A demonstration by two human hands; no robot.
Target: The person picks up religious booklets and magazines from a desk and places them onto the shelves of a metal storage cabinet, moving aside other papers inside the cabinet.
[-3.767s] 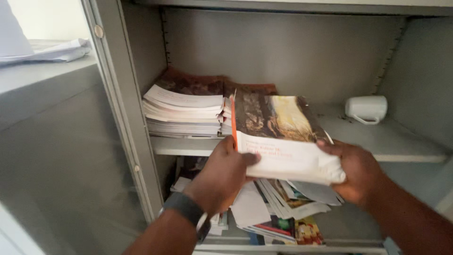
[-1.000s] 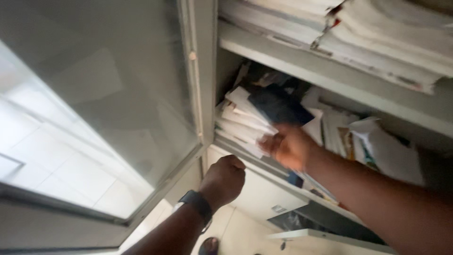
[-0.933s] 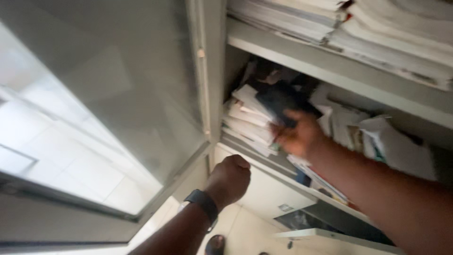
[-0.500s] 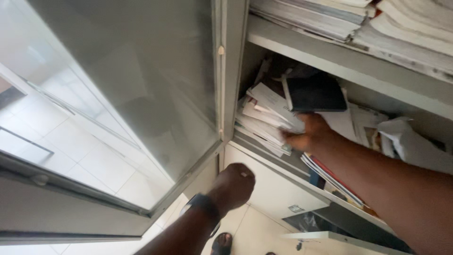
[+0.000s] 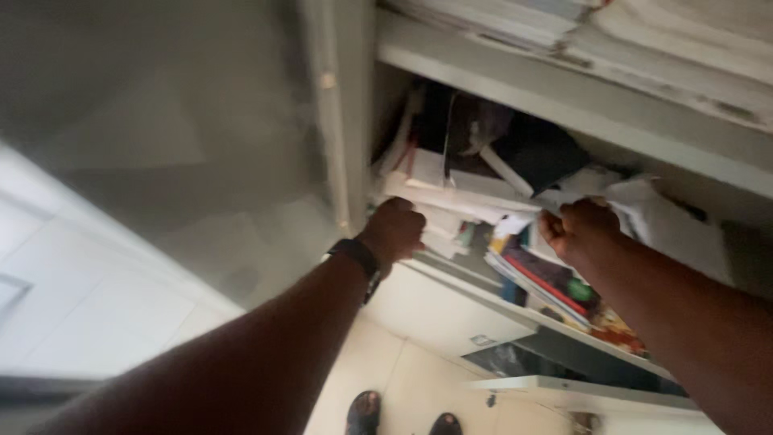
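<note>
Papers (image 5: 451,197) and magazines are lying in an untidy heap on the lower shelf (image 5: 515,310) of a grey metal cabinet, with a dark book (image 5: 539,153) sitting behind them. Both hands are gripping the heap's near edge: the left hand (image 5: 394,229), a black watch (image 5: 354,256) on its wrist, is curling shut around the pale sheets at the left, while the right hand (image 5: 584,229) is closing tight on white paper further right. Colourful magazines (image 5: 555,290) are sticking out below, and sandalled feet (image 5: 403,415) are showing on the floor.

There are no screens, signs or packages to see here. One small pale label (image 5: 483,340), rectangular, sits on the front of the white panel (image 5: 435,310) under the shelf (image 5: 564,322); it is too blurred to tell more.
</note>
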